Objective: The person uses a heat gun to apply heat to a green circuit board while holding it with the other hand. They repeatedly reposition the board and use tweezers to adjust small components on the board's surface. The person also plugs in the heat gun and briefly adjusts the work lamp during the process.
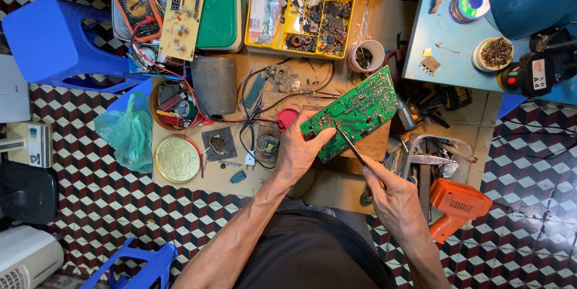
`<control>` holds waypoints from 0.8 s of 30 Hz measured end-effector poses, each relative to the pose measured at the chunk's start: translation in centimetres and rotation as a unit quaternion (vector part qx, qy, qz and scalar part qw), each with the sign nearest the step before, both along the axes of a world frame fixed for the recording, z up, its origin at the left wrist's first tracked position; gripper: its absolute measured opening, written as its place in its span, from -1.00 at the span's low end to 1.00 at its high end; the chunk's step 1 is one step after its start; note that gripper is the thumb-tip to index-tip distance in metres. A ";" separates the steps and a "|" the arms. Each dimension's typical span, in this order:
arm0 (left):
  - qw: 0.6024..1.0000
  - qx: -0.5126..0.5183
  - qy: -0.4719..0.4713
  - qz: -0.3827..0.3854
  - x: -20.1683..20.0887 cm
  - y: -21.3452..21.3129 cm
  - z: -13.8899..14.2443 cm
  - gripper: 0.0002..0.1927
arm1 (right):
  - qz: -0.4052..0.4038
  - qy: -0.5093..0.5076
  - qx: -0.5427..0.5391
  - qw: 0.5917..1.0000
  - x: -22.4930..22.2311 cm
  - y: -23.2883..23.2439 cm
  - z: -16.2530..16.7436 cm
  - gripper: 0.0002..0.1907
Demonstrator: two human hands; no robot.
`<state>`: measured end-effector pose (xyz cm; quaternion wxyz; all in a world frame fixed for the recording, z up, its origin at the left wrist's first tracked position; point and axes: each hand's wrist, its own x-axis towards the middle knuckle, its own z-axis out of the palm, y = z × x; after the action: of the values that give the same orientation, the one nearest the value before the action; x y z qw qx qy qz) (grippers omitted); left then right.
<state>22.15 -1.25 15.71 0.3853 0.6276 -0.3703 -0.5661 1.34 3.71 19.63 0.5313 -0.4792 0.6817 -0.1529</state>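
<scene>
While the green circuit board (354, 113) is held tilted above the brown work surface (336, 190), its lower left edge is gripped by the left hand (299, 152), whose fingers are curled round the board's corner. A thin dark tool (351, 146) is pinched in the right hand (393, 196), the fingers being closed about its shaft, and its tip is laid against the board's green face near the left hand. What kind of tool it is cannot be told for sure; a probe or soldering tip seems likely. Just right of the right hand an orange power tool (458, 203) is seen lying on the surface. Behind the board a yellow compartment box (308, 20) of small parts is set open, with a white cup (368, 54) just beside it. Farther left, a round brass-coloured tin (177, 159) and a teal plastic bag (129, 134) are placed, well apart from both hands.
</scene>
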 end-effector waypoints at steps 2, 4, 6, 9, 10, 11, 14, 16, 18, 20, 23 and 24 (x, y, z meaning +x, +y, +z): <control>1.000 0.002 -0.005 -0.001 0.0 0.0 0.1 -0.73 | -0.003 0.007 0.005 1.000 0.1 -0.1 0.2 -0.61; 1.000 0.001 -0.019 -0.003 0.0 0.1 0.2 -0.72 | -0.007 0.003 0.009 1.000 0.1 -0.2 0.3 -0.62; 1.000 0.002 -0.011 0.004 0.0 0.0 0.1 -0.72 | -0.005 0.010 0.004 1.000 0.3 -0.1 0.4 -0.62; 1.000 0.002 0.001 0.006 0.0 0.0 0.0 -0.73 | 0.020 0.039 -0.049 0.998 0.7 0.1 0.6 -0.61; 1.000 0.002 0.005 0.005 0.0 0.1 -0.1 -0.73 | 0.035 0.051 -0.086 0.994 0.8 0.3 0.7 -0.62; 1.000 0.002 0.013 0.010 0.1 0.2 -0.2 -0.73 | 0.049 0.063 -0.123 0.989 0.9 0.4 0.8 -0.64; 0.999 0.000 0.038 0.021 0.0 0.3 -0.5 -0.73 | 0.057 0.071 -0.165 0.982 1.0 0.6 1.1 -0.65; 0.998 0.002 0.054 0.025 0.0 0.5 -0.6 -0.74 | 0.058 0.066 -0.155 0.984 1.1 0.4 1.1 -0.66; 0.998 0.002 0.061 0.030 -0.1 0.5 -0.7 -0.74 | 0.055 0.062 -0.145 0.986 1.1 0.2 1.1 -0.66; 0.998 -0.001 0.060 0.035 -0.1 0.5 -0.8 -0.74 | 0.048 0.060 -0.136 0.988 1.3 0.1 1.0 -0.66; 0.998 0.001 0.045 0.036 -0.1 0.5 -0.9 -0.74 | 0.057 0.065 -0.148 0.985 1.4 0.0 0.9 -0.65; 0.999 0.007 0.039 0.035 -0.1 0.5 -0.9 -0.74 | 0.058 0.066 -0.146 0.985 1.4 0.0 0.9 -0.65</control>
<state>22.03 -0.71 14.81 0.4150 0.6206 -0.3289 -0.5783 2.77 3.73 20.51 0.4175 -0.5991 0.6569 -0.1875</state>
